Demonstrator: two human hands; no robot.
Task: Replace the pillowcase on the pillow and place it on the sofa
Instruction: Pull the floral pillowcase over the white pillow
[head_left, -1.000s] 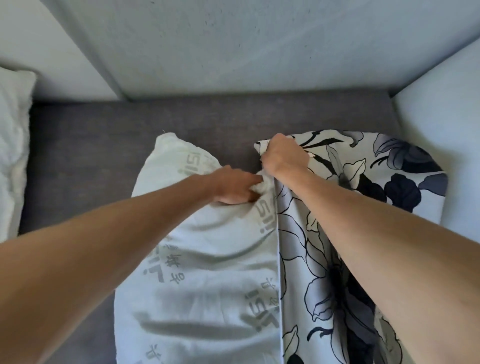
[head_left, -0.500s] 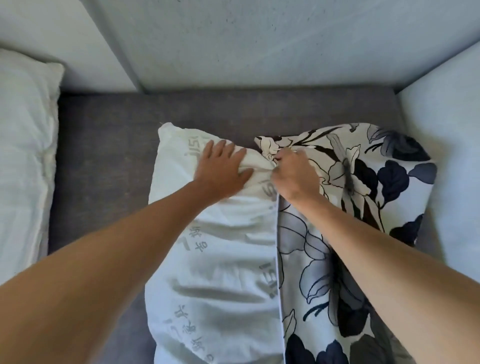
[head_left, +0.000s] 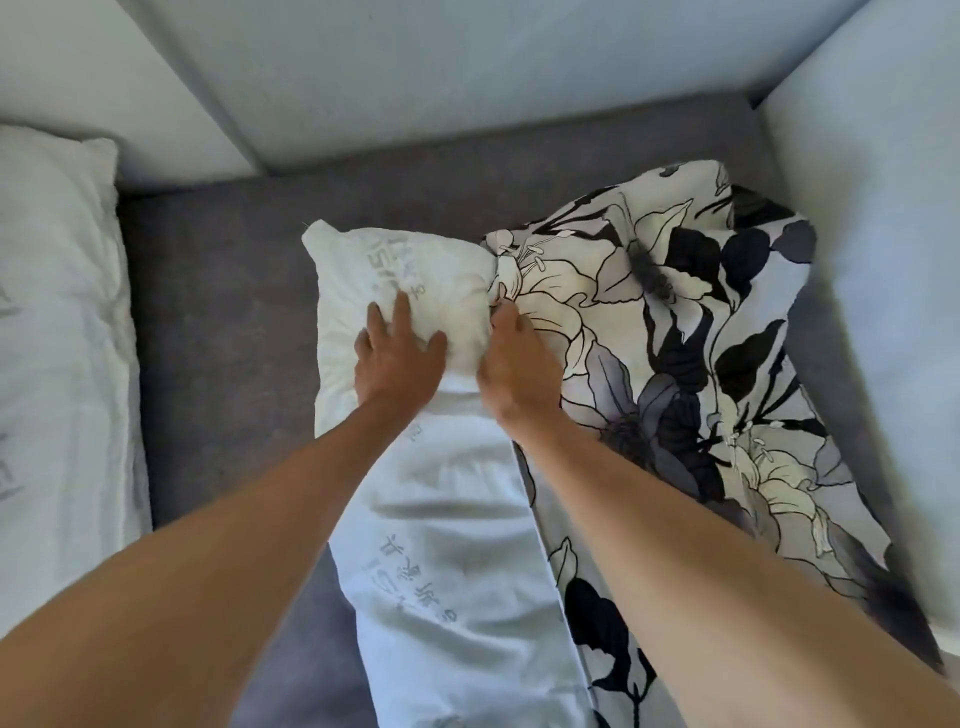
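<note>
A white pillow (head_left: 447, 519) with faint grey lettering lies lengthwise on the grey sofa seat (head_left: 223, 332). Its right part sits inside a floral pillowcase (head_left: 670, 332) patterned in black, grey and cream. My left hand (head_left: 397, 353) presses flat on the pillow's far end with fingers spread. My right hand (head_left: 511, 364) grips the pillowcase's open edge where it meets the pillow, fingers curled into the fabric. The far left pillow corner sticks out bare.
A second white pillow (head_left: 57, 332) lies at the left end of the seat. Pale back cushions (head_left: 467, 67) run along the far side, and a pale cushion (head_left: 878, 291) borders the right.
My left hand went from pinching the pillow to pressing flat on it. The floral case has bunched up and spread farther back on the right. The view has shifted, showing more of the left pillow.
</note>
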